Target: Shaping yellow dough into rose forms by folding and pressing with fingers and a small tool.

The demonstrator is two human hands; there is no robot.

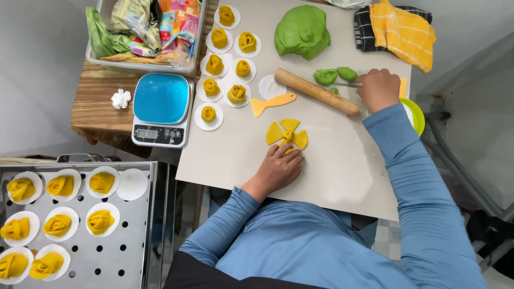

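a: hands first. our left hand (pixel 279 168) lies flat and open on the board, fingers spread, the fingertips touching the near edge of the yellow dough fan (pixel 287 135). our right hand (pixel 378 88) is closed around a thin metal tool (pixel 347 84), maybe a knife; the blade points left, toward the small green dough pieces (pixel 335 75).

b: so which step do we judge is in hand?

a: we think the shaping of one yellow piece. the fan is cut in wedges that open away from us, like petals, and it sits in the middle of the beige board (pixel 332 160), just beyond our left fingers. it has no real long axis, it is round-ish; the wedges point outward from the centre.

b: and the next move?

a: in our judgement it calls for a steady left hand that pins the dough, while the right brings the tool across with care, because the wooden rolling pin (pixel 317 91) lies between them, its long axis going from upper left to lower right.

b: further out?

a: a yellow scraper (pixel 272 103) near the fan, finished yellow rolls on white discs (pixel 227 64), a big green dough lump (pixel 302 31), a blue scale (pixel 162 108), and a steel tray (pixel 123 251) with more rolls at the left.
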